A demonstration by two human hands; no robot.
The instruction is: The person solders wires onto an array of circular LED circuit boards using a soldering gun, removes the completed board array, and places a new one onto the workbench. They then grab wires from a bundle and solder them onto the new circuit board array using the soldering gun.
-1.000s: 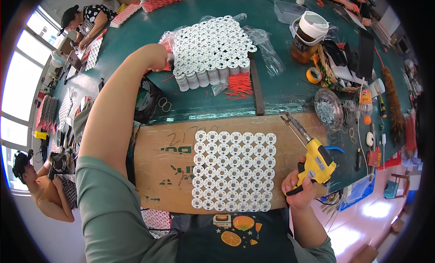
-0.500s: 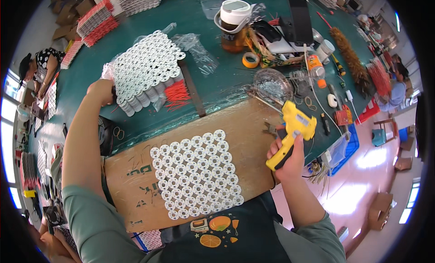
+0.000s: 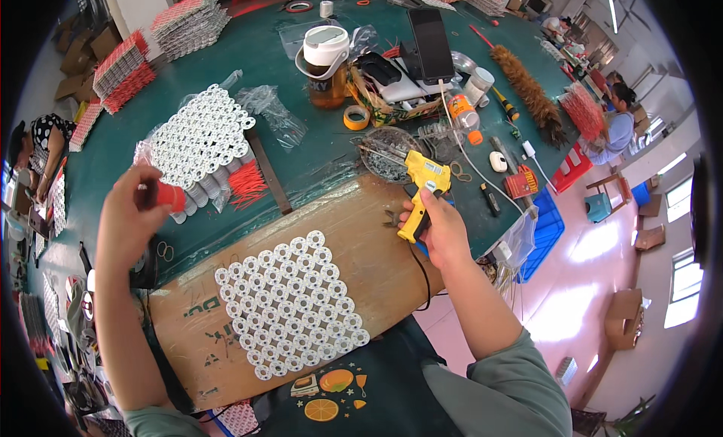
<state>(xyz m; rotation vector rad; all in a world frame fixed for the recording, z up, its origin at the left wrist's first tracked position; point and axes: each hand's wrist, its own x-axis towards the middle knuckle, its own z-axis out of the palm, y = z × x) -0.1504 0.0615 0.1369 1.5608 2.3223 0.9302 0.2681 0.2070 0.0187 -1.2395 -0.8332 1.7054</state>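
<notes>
My left hand (image 3: 132, 215) is at the left, fingers curled around a small red cylinder (image 3: 169, 197) whose exact kind I cannot make out. Just beyond it lies a stack of white sheets of round circuit boards (image 3: 199, 132). My right hand (image 3: 437, 224) grips the handle of a yellow soldering gun (image 3: 428, 173), its thin tip pointing left over a round dish of silvery bits (image 3: 385, 157). Between my hands, a single sheet of joined round white circuit boards (image 3: 290, 301) lies flat on a brown board (image 3: 188, 346).
Red wires (image 3: 245, 179) and a dark metal bar (image 3: 269, 173) lie beside the stack. Farther back stand a lidded jug (image 3: 327, 64), orange tape (image 3: 356, 117), a phone (image 3: 431, 45) and an orange-labelled bottle (image 3: 465, 119). Other people work at both sides of the green table (image 3: 248, 60).
My left hand has come away from the stack's left side, now showing the red cylinder. The view has shifted rightward. The soldering gun stays in my right hand, its tip now over the dish.
</notes>
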